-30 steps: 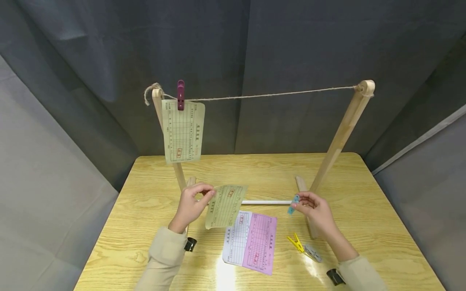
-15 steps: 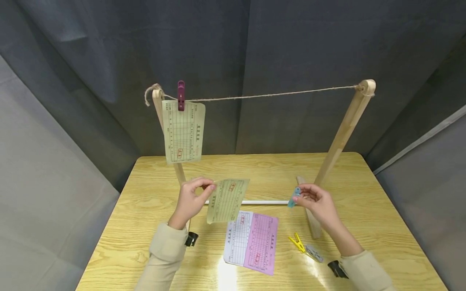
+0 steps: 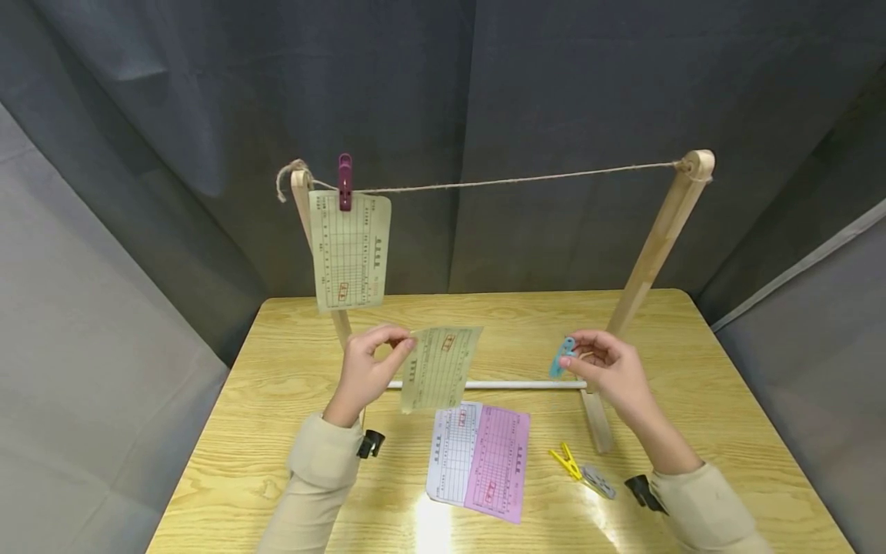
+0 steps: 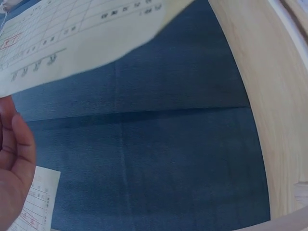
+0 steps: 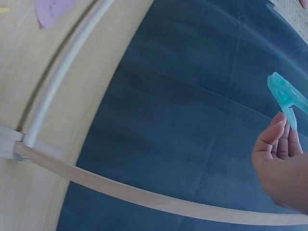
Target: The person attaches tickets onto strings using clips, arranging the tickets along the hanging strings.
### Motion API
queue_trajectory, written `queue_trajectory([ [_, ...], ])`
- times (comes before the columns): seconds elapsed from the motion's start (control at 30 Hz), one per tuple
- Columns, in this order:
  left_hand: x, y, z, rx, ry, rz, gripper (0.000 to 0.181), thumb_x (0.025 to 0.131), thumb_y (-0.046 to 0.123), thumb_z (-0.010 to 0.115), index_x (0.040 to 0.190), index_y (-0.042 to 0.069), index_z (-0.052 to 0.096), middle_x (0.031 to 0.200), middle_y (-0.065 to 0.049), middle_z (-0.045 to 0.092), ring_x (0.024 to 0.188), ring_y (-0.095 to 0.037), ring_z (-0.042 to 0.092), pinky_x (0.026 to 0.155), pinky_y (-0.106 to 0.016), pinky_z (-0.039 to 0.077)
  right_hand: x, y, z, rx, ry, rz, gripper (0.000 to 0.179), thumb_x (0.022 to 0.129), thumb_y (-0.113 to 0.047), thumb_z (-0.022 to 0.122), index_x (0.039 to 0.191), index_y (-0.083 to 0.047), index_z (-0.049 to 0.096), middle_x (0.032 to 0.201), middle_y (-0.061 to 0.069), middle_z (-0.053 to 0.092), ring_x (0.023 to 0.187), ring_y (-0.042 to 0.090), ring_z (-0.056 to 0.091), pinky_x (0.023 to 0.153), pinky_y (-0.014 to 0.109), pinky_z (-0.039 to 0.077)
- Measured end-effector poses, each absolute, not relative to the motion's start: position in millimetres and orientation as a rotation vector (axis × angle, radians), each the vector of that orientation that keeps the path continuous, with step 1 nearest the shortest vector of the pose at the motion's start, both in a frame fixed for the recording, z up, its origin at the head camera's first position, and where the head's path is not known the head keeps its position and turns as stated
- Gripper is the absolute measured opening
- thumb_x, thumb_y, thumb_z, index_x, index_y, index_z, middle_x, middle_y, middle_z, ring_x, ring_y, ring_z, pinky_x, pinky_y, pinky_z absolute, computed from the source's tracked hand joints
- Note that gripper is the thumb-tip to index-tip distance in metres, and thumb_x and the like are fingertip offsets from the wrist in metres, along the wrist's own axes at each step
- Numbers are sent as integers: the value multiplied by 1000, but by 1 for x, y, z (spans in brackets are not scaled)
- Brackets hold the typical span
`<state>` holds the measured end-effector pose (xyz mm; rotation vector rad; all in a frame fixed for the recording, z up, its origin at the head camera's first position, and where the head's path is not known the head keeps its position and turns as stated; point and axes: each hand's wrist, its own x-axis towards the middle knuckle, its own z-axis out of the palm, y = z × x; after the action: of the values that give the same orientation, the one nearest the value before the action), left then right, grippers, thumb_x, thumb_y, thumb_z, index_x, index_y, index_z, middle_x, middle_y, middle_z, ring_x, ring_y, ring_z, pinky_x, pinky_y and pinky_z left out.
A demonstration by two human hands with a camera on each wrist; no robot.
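Observation:
My left hand [image 3: 374, 369] pinches a pale yellow printed slip [image 3: 443, 368] by its left corner, between thumb and fingers. The slip hangs tilted above the table and overlaps the white rod in the head view; it fills the top of the left wrist view [image 4: 96, 43]. On the right, my right hand [image 3: 616, 373] pinches a light blue clothespin [image 3: 564, 358]. The right wrist view shows this clothespin [image 5: 284, 94] held by one leg, with the thumb and fingertips at its end. A similar yellow slip [image 3: 349, 254] hangs from the twine under a dark purple clothespin [image 3: 344, 183].
Twine [image 3: 512, 181] runs between two wooden posts [image 3: 657, 238], with a white rod [image 3: 526, 385] low between them. A white slip [image 3: 453, 454] and a pink slip [image 3: 500, 465] lie on the table [image 3: 228, 462]. Yellow [image 3: 569, 464] and grey [image 3: 597, 481] clothespins lie to their right.
Both hands have risen away from me, the left carrying the yellow slip and the right the blue clothespin. The clothespin has also turned slightly in the fingers. The hanging slip stays put.

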<state>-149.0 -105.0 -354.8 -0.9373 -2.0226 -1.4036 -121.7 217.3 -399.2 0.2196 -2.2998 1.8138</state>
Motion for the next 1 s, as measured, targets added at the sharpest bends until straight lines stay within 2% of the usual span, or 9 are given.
queue_trajectory([
  [0.27,-152,-102,-346,-934,-1982,-1487,2,74,-16,62,74,-13,61,70,-22,62,64,-17,57,63,-22,48,-124,216,-383,287,-2229,1837,29,78,5,67,103,12,56,82,-3,60,73,9,56,61,16,47],
  [0.47,-170,-106,-362,-969,-1904,-1621,5,80,-8,61,77,-12,62,72,-20,63,69,-10,58,64,-22,49,-127,219,-372,316,-2155,1867,25,77,8,66,101,8,59,82,-3,61,74,9,56,61,16,47],
  [0.87,-173,-105,-349,-951,-1812,-1728,4,77,-14,59,75,-17,58,71,-25,59,70,-6,58,67,-21,50,-132,215,-347,439,-2059,1922,26,76,13,65,100,8,61,80,0,62,69,11,56,58,17,47],
  [1.0,-172,-106,-344,-907,-1823,-1744,3,77,-13,59,76,-16,59,72,-22,61,71,-6,58,68,-22,50,-136,216,-337,527,-2041,1903,25,75,14,65,100,8,61,79,1,62,68,11,56,57,16,46],
])
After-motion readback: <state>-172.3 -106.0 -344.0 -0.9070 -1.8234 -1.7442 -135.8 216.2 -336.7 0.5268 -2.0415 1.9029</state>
